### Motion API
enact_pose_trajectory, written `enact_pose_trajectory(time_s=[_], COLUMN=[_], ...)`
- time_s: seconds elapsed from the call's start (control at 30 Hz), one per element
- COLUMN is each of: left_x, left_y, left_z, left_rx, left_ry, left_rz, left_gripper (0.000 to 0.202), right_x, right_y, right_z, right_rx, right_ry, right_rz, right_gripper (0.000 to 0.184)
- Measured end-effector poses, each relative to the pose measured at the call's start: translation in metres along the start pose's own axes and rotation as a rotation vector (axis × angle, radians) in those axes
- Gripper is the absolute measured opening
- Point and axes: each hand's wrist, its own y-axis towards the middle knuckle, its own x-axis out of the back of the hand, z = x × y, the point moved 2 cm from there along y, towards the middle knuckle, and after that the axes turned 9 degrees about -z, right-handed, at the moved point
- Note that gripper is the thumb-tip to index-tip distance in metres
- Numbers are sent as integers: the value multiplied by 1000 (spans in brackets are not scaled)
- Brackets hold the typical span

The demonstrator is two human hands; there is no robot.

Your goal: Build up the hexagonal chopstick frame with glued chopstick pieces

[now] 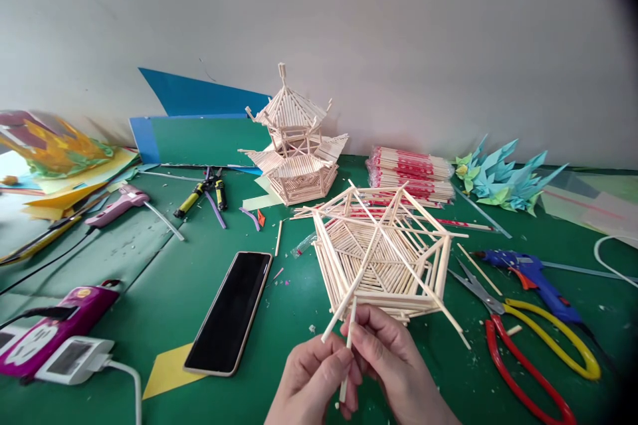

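Presently both hands are close together, with the fingers of the left hand (319, 368) and of the right hand (386, 345) closed on one short stick (351, 332); whether the hands touch each other, I cannot tell. The stick is just in front of the near edge of the stick frame (381, 265), which stands on the green table (294, 305); one long stick (343, 304) of this frame runs out towards the fingers, and its end has no support under it. My worry is that a knuckle could push this end; then the crossing could twist, or a glued joint could open, if the glue is weak. Also, a hard squeeze could snap the thin stick; to the right, the scissors (493, 305) lie open with their blades near the frame, so a careless sleeve could push them into it; the blue glue gun (541, 279) might burn, if it is hot.
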Motion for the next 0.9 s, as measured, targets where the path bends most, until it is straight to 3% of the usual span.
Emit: enact_pose_trajectory(time_s=[0.23, 0.9], left_x=[2, 3], left_y=[0, 0], left_z=[5, 5], left_rx=[-43, -74], left_ry=[19, 24], left_rz=[11, -29], left_gripper=[36, 35], right_x=[2, 1], right_y=[-2, -1], right_z=[5, 7], right_rx=[37, 45], right_ry=[-49, -100], right_rz=[-95, -129], right_gripper=[28, 32])
